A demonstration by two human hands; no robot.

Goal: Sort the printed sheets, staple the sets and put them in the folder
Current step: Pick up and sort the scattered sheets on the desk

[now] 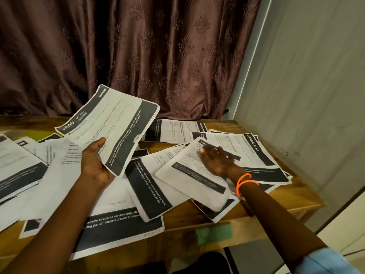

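Left hand (96, 163) grips small stack of white printed sheets with black bands (110, 127), raised and tilted above brown wooden table (256, 212). Right hand (215, 159), 2 orange bands (244, 182) at wrist, rests fingers flat on white sheet with black strip (189, 178). Loose overlapping printed sheets (122, 220) cover table. Green paper piece (213, 234) near front edge. Brown patterned curtain (138, 52) behind; grey wall (316, 86) right.

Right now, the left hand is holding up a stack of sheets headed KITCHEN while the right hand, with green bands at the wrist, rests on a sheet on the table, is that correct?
Not quite: the bands are orange, not green, as the head view shows. The rest stands: the left hand holds up the stack of sheets headed KITCHEN, and the right hand rests on a sheet on the table.
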